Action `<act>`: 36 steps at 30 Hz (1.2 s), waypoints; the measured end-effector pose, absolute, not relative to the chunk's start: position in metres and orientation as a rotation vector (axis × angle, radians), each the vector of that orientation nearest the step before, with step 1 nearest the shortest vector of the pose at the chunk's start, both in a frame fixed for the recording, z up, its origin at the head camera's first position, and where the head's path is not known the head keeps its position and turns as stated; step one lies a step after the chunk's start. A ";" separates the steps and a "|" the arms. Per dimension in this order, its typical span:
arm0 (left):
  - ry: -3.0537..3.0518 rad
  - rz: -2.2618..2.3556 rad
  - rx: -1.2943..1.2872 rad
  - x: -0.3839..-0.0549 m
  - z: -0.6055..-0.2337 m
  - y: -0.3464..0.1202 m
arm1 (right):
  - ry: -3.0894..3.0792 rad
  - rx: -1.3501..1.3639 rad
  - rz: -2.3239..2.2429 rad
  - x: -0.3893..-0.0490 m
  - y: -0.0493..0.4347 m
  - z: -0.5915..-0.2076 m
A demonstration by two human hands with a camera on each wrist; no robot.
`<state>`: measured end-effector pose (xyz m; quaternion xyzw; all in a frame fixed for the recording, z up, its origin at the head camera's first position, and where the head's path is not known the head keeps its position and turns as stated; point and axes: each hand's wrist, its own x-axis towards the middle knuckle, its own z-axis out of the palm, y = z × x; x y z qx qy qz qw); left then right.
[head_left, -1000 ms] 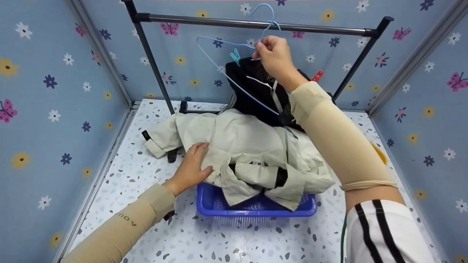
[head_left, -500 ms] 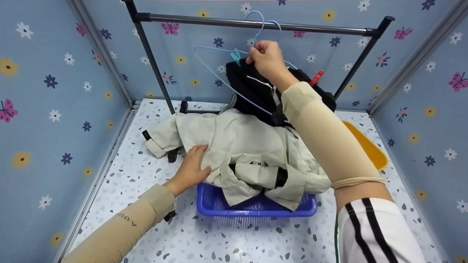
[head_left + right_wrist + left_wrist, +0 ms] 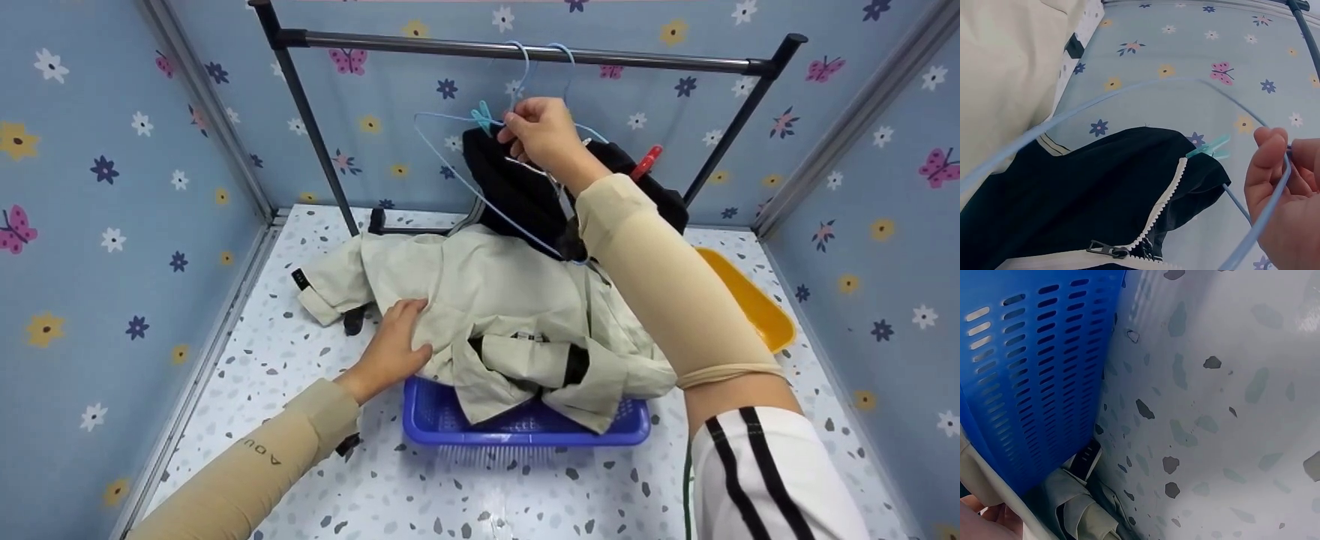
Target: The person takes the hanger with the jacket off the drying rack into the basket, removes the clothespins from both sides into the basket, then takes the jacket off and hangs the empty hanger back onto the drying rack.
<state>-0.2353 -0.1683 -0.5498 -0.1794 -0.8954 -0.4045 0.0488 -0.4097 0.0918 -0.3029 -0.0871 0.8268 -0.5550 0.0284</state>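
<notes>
In the head view my right hand [image 3: 546,135] pinches a light blue wire hanger [image 3: 1010,147] near its neck. The hanger's hook crosses the top of the black rail [image 3: 420,45], and its loop overlaps a black zip-up garment [image 3: 517,184] behind. That garment hangs from a second blue hanger, with a turquoise clothespin [image 3: 482,116] and a red clothespin [image 3: 646,162] on it. My left hand [image 3: 390,345] rests on the side of a pale beige jacket [image 3: 495,277], fingers extended and thumb spread. The jacket lies over a blue perforated basket [image 3: 525,438], collar toward me.
Black uprights [image 3: 315,135] hold up the rail at both sides. A yellow tray [image 3: 750,300] sits at right, partly behind my right sleeve. Flowered blue panels [image 3: 112,225] enclose the speckled white floor [image 3: 300,495] on three sides.
My right hand has lowered the hanger and moved it slightly left; its hook, earlier higher above the rail, has come down onto it. My left hand stays on the jacket.
</notes>
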 end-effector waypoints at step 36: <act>-2.739 -1.228 -0.528 -0.236 -0.550 -0.167 | 2.732 -0.585 -1.272 -0.361 0.168 -0.315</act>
